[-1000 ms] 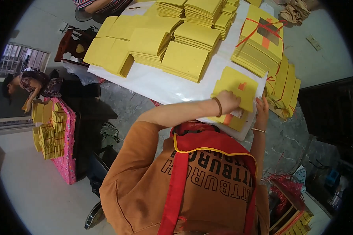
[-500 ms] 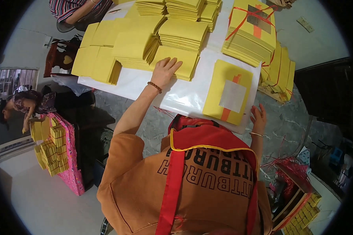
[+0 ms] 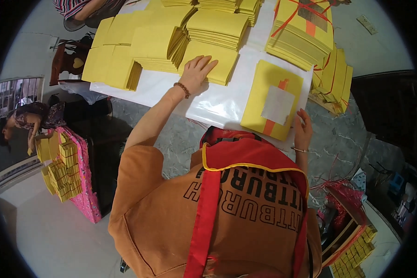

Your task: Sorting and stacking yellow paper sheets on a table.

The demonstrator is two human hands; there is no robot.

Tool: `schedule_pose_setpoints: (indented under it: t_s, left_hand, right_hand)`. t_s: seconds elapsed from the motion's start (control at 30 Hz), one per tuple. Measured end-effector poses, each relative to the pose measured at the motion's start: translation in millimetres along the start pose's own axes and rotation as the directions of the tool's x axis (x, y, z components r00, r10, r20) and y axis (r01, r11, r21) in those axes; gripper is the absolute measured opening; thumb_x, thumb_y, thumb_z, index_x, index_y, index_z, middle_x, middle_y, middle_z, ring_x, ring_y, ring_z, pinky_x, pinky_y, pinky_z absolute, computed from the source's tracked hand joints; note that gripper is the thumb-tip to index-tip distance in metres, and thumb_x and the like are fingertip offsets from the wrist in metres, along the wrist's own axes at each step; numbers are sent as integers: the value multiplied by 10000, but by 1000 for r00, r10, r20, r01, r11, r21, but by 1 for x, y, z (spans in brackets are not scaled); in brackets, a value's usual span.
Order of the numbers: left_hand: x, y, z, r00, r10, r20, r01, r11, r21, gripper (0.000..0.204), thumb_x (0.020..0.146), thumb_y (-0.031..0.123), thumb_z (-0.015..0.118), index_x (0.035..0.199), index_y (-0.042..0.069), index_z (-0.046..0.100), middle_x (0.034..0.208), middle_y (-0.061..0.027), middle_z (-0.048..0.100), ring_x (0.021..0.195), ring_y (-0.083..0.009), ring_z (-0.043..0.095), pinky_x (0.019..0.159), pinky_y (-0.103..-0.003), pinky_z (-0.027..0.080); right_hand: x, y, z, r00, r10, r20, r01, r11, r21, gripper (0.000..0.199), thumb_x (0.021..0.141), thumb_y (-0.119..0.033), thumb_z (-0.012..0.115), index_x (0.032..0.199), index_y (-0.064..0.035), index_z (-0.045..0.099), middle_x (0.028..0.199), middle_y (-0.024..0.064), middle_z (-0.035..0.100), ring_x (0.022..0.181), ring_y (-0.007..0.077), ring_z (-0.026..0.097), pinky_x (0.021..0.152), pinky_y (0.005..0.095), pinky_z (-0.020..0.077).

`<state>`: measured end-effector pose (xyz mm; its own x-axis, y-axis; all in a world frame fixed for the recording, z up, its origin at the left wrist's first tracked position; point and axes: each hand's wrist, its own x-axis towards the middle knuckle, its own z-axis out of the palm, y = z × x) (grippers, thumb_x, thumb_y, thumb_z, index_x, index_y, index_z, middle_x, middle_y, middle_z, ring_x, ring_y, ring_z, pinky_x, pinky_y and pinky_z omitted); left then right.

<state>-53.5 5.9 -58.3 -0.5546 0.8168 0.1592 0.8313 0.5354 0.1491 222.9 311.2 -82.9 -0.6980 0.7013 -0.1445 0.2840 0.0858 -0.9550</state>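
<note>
While the left hand [image 3: 197, 72] is lying flat with fingers spread on a low stack of yellow paper sheets [image 3: 215, 62], the right hand [image 3: 303, 130] is resting open, fingers extended, against the near right edge of a flat yellow paper bundle with an orange strip and a pale square label [image 3: 272, 99]. Both hands are bare, each wrist wearing a thin bracelet; neither is pinching anything. That labelled bundle is lying on a white plastic sheet [image 3: 208, 104] covering the far part of a grey marble-look tabletop [image 3: 171, 143], just beside the left-hand stack. More yellow paper stacks [image 3: 143, 41] are crowding the far left of the sheet, touching one another. A tall yellow stack tied with red string [image 3: 301, 32] is sitting at far right, with loose yellow packs [image 3: 333, 81] leaning beside it. Low right, a red-trimmed box [image 3: 352, 241] is holding small yellow blocks in rows. Left, on the floor, a pink patterned container [image 3: 83, 185] is standing with small yellow packs [image 3: 60, 171] piled against it; whether they are inside it is unclear. Another person [image 3: 28, 123] is crouching next to it. An orange shirt with a red apron strap [image 3: 208, 208] is filling the foreground.
</note>
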Motion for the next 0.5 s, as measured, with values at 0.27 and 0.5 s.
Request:
schedule_pose_setpoints:
  t_s: [0.27,0.5]
  left_hand:
    - [17,51,-53,973,91,-213,-120,985,-127,640,636,31,621,1254,94,468,1232,-163,473,1138,-352,433,935,-448,362]
    - [3,164,-1,905,423,-36,-393,802,-449,467,711,171,681,1146,69,545,1076,-115,537,999,-279,497,855,-382,401]
  right_hand:
    - [-1,-19,12,814,-509,279,579,682,-446,257,741,-125,641,996,-90,627,1053,58,608,1054,295,542,877,391,418]
    - [-2,0,14,825,-498,266,558,643,-525,259,722,-188,669,977,-159,642,1110,-4,581,1117,219,496,901,403,342]
